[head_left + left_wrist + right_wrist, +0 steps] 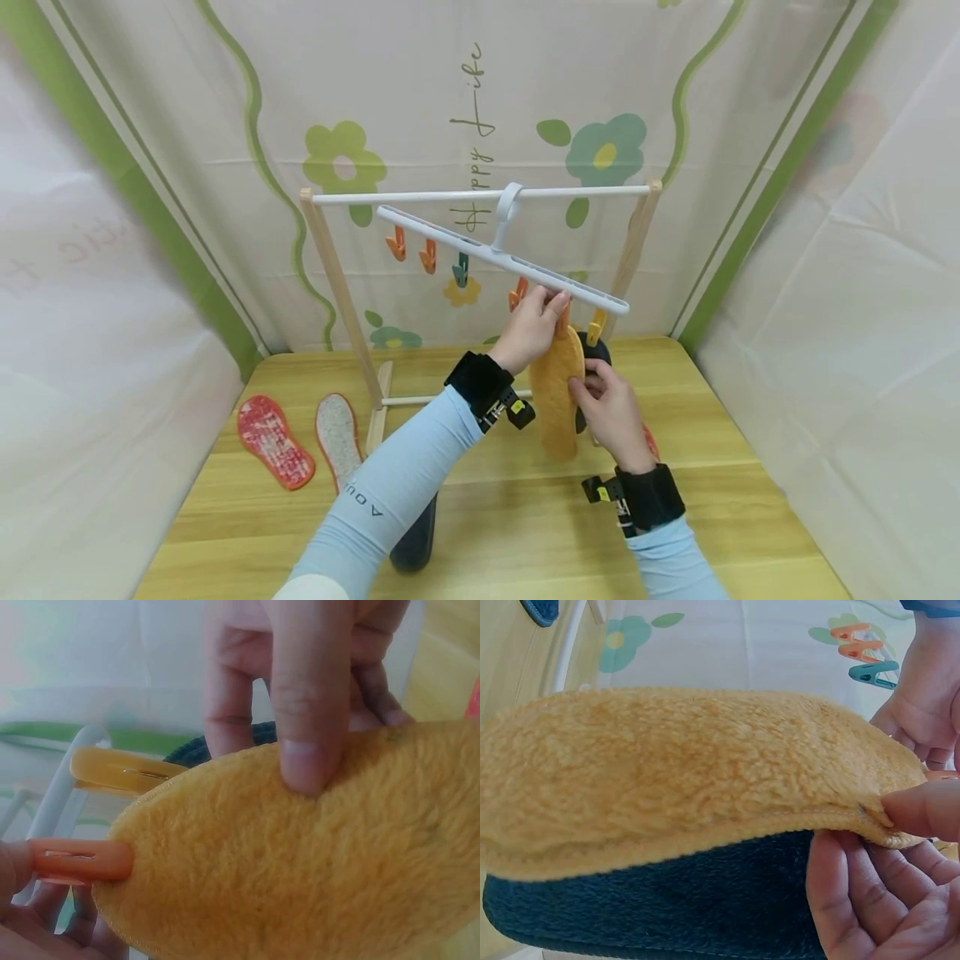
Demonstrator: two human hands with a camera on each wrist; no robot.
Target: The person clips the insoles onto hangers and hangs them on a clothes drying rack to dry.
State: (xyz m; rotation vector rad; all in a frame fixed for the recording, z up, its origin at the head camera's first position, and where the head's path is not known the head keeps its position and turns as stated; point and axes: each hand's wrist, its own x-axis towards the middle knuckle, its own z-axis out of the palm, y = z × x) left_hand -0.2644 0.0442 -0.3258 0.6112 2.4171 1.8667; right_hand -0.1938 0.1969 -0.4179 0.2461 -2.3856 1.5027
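Note:
A fuzzy yellow insole (557,408) hangs under the right part of a white hanger (465,245), its top end at an orange clip (79,859). My left hand (531,327) pinches that clip between thumb and fingers. On the insole's right edge, my right hand (613,410) grips with the thumb on the fuzzy face (705,765) and fingers behind. A dark blue insole (660,900) hangs behind, below a yellow clip (596,327); the yellow insole partly covers it.
The hanger hooks over the white bar (420,197) of a wooden-legged rack and slants down rightward. Other orange clips (428,257) and a green clip (461,271) dangle from it. A red-patterned insole (274,442), a grey insole (337,433) and a dark insole (414,537) lie left on the table (510,533).

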